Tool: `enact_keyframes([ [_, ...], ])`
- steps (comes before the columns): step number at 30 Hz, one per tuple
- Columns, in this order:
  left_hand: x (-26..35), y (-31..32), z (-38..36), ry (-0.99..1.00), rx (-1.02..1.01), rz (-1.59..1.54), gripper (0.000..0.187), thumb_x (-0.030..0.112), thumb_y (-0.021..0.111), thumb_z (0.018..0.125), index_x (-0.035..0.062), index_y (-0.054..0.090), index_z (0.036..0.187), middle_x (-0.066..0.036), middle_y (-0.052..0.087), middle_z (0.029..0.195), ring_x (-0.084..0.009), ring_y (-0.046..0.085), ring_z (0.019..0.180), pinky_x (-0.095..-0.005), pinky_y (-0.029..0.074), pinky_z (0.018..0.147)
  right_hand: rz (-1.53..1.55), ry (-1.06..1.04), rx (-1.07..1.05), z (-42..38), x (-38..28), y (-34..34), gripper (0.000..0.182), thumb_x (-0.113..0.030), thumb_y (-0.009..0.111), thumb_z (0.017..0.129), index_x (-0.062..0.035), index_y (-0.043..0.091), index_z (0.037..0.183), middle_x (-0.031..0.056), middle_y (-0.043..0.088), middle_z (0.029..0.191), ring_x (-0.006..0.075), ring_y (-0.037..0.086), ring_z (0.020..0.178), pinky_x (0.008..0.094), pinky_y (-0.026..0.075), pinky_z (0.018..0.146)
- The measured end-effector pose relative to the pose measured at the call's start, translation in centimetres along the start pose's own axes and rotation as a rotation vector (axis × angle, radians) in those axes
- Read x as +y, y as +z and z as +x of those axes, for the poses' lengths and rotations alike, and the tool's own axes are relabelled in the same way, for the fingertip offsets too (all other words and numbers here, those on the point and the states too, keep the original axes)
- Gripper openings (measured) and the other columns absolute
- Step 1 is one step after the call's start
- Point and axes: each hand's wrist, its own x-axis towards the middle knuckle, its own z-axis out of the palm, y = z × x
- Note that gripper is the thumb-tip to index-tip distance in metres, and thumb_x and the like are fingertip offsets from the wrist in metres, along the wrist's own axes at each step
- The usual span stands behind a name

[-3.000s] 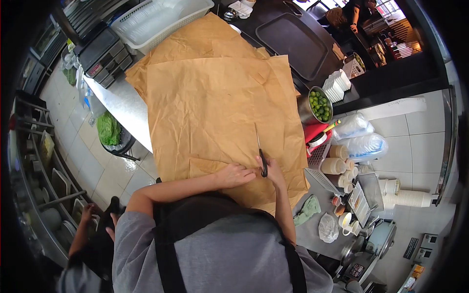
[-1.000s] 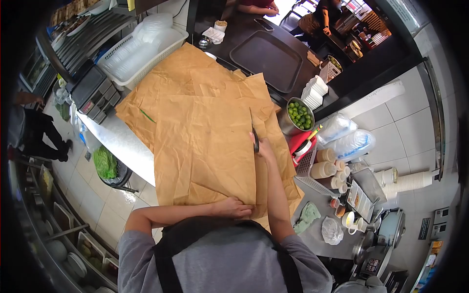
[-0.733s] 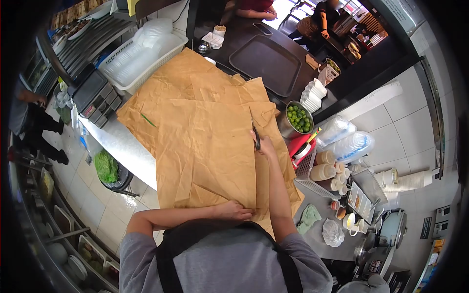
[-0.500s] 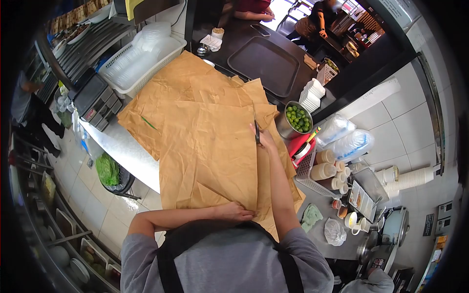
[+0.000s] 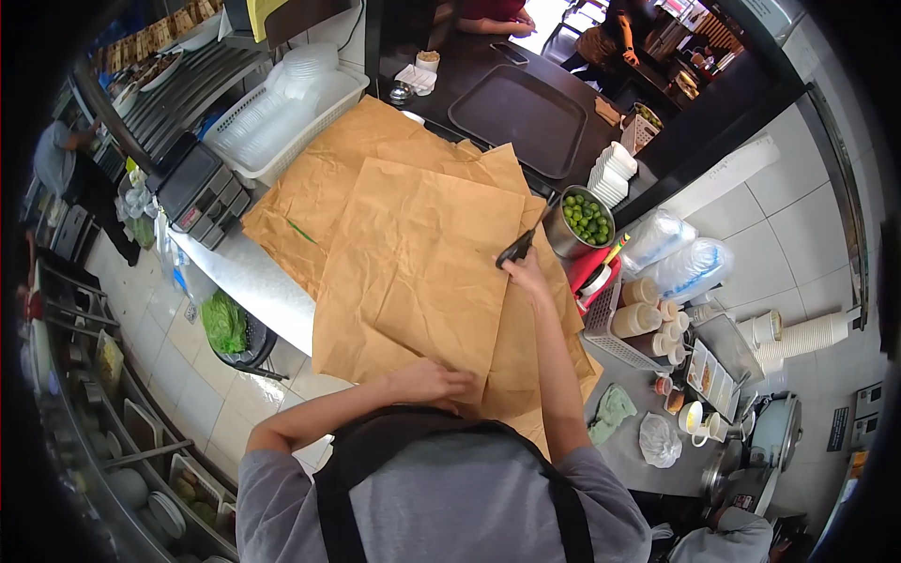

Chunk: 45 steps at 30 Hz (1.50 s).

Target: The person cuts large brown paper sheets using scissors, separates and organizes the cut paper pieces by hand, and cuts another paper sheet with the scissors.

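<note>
Large sheets of brown paper (image 5: 413, 253) lie overlapped and creased on the counter in front of me. My right hand (image 5: 527, 272) is closed on the handles of black scissors (image 5: 516, 250), at the right part of the paper, their blades pointing away toward the metal pot. Over the near edge of the paper is my left hand (image 5: 441, 383), its fingers smeared by motion; whether it grips the paper is not clear. A thin green strip (image 5: 300, 231) shows on the paper's left part.
A pot of green limes (image 5: 584, 220) and a basket of bottles (image 5: 615, 328) stand close on the right. Beyond the paper are a dark tray (image 5: 518, 120) and a basket of plastic lids (image 5: 282, 117). Other people stand across the counter, at far left and lower right.
The scissors have turned from lying nearly straight along the cut edge to slanting right. My left hand has moved up and left from the near edge. The upper sheet's top right part has shifted.
</note>
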Motion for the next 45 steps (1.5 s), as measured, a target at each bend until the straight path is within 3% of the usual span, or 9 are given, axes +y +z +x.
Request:
enact_keyframes([
  [6, -3.9, -6.8, -8.6, -1.315, 0.571, 0.412, 0.05, 0.028, 0.062, 0.075, 0.0062, 0.04, 0.115, -0.018, 0.053, 0.093, -0.0362, 0.058, 0.07, -0.0439, 0.047, 0.057, -0.062, -0.196, 0.452, -1.0, 3.6, 3.7, 0.066, -0.003, 0.079, 0.051, 0.003, 0.038, 0.103, 0.0114, 0.037, 0.099, 0.0222, 0.045, 0.091, 0.0311, 0.042, 0.076],
  [9, -8.1, -5.1, -13.6, -1.502, 0.549, 0.251, 0.052, 0.032, 0.068, 0.07, 0.0015, 0.045, 0.105, -0.019, 0.058, 0.084, -0.0359, 0.059, 0.071, -0.0432, 0.046, 0.058, 0.221, -0.194, 0.399, -0.5, 3.4, 5.3, 0.06, 0.002, 0.076, 0.054, 0.0026, 0.039, 0.102, 0.01, 0.041, 0.098, 0.0198, 0.047, 0.089, 0.0284, 0.043, 0.075],
  [14, -9.7, -6.4, -17.2, -1.454, 0.753, -0.2, 0.034, 0.025, 0.07, 0.071, -0.0038, 0.053, 0.065, -0.016, 0.059, 0.061, -0.0221, 0.06, 0.057, -0.0333, 0.045, 0.052, 0.442, -0.217, 0.214, 0.5, 1.3, 4.4, 0.054, 0.008, 0.072, 0.058, 0.0032, 0.041, 0.101, 0.0068, 0.048, 0.094, 0.0155, 0.051, 0.081, 0.024, 0.045, 0.069],
  [18, -9.5, -6.2, -16.1, -1.296, 0.914, -0.085, 0.019, 0.015, 0.065, 0.076, -0.0031, 0.059, 0.074, -0.003, 0.056, 0.057, -0.0081, 0.047, 0.048, -0.027, 0.039, 0.044, 0.382, -0.235, 0.26, -1.3, -1.7, 4.0, 0.049, 0.003, 0.07, 0.063, -0.0002, 0.04, 0.101, 0.0065, 0.048, 0.09, 0.0149, 0.051, 0.083, 0.0265, 0.044, 0.072],
  [26, -14.9, -9.9, -21.0, -1.442, 0.829, -0.062, 0.022, 0.015, 0.066, 0.07, -0.0055, 0.06, 0.069, -0.015, 0.058, 0.055, -0.0208, 0.058, 0.051, -0.0338, 0.042, 0.046, -0.118, -0.425, 0.613, -1.3, -0.6, -2.4, 0.065, -0.031, 0.078, 0.062, 0.0019, 0.038, 0.101, 0.0144, 0.045, 0.097, 0.0259, 0.05, 0.089, 0.0389, 0.043, 0.073],
  [32, -9.3, -13.1, -13.9, -1.525, 0.631, 0.773, 0.06, 0.025, 0.068, 0.07, 0.0019, 0.044, 0.12, -0.024, 0.052, 0.111, -0.0343, 0.06, 0.081, -0.0402, 0.049, 0.06, -0.639, -0.163, 0.719, -5.7, -1.5, -7.6, 0.05, -0.016, 0.071, 0.065, -0.0007, 0.035, 0.097, 0.0188, 0.041, 0.103, 0.0395, 0.048, 0.096, 0.048, 0.043, 0.075],
  [36, -9.6, -11.2, -5.2, -1.056, 0.444, 0.593, 0.072, 0.031, 0.064, 0.074, 0.01, 0.029, 0.133, -0.022, 0.034, 0.131, -0.0355, 0.056, 0.092, -0.041, 0.049, 0.067, -0.629, -0.214, 0.734, -5.3, 0.5, -8.2, 0.051, -0.009, 0.069, 0.064, -0.0005, 0.033, 0.099, 0.019, 0.039, 0.106, 0.0404, 0.046, 0.097, 0.0481, 0.044, 0.075],
  [38, -9.6, -10.0, -1.4, -0.989, 0.095, 0.429, 0.068, 0.031, 0.061, 0.077, 0.01, 0.029, 0.134, -0.023, 0.031, 0.133, -0.0339, 0.058, 0.088, -0.0389, 0.05, 0.067, -0.573, -0.32, 0.772, -6.0, -0.3, -8.1, 0.049, -0.009, 0.07, 0.063, 0.0, 0.036, 0.097, 0.0177, 0.042, 0.101, 0.0354, 0.05, 0.09, 0.0434, 0.044, 0.07],
  [45, -20.7, -3.8, 5.6, -0.955, 0.254, 0.691, 0.053, 0.019, 0.053, 0.079, 0.0086, 0.036, 0.128, -0.022, 0.027, 0.137, -0.03, 0.063, 0.071, -0.0401, 0.051, 0.056, 0.079, -0.185, 0.255, -9.5, 2.3, -8.5, 0.043, -0.012, 0.077, 0.06, 0.0007, 0.046, 0.087, 0.0022, 0.044, 0.073, 0.0097, 0.046, 0.071, 0.0261, 0.04, 0.056],
])
